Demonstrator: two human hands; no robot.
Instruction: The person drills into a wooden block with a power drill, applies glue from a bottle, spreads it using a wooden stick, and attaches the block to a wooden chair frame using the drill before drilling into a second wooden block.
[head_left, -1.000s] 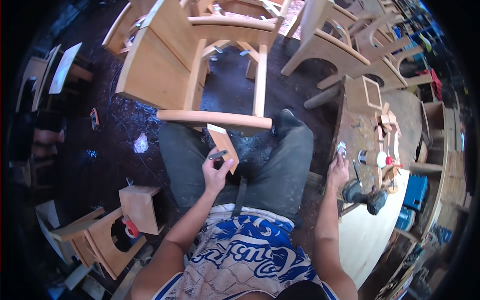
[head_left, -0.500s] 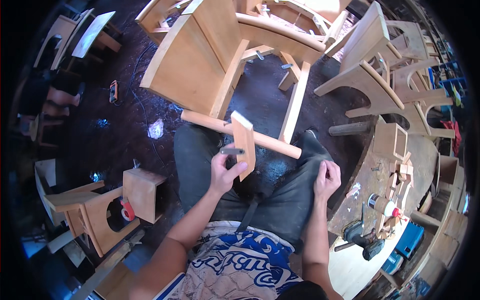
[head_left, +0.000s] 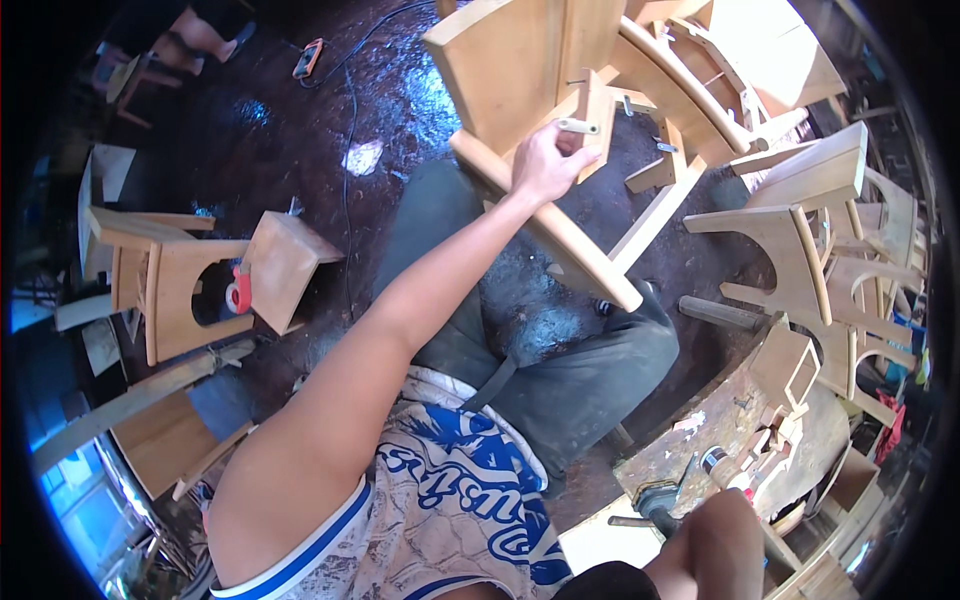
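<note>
Text obs.: lg. blue script lettering [head_left: 480, 500] on front of wearer's white-and-grey patterned fabric shirt [head_left: 415, 480]; runs diag., partly lost in folds, no full word certain. Small dark-and-white cylindrical plastic btl. [head_left: 714, 460] on stained brown wooden worktop [head_left: 725, 415], R side: any label print too sm. to read. Orange-and-black oblong device [head_left: 309, 60] on dark floor [head_left: 290, 150]: ditto, markings illeg. No nos. or signs readable elsewhere.

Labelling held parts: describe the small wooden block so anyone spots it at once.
Start at the big wooden frame at top centre. The person's left hand reaches over its rounded rail, holding the small wooden block. Unlike the frame's own pieces, it is hand-held, with a pale metal fitting at its left edge.
</note>
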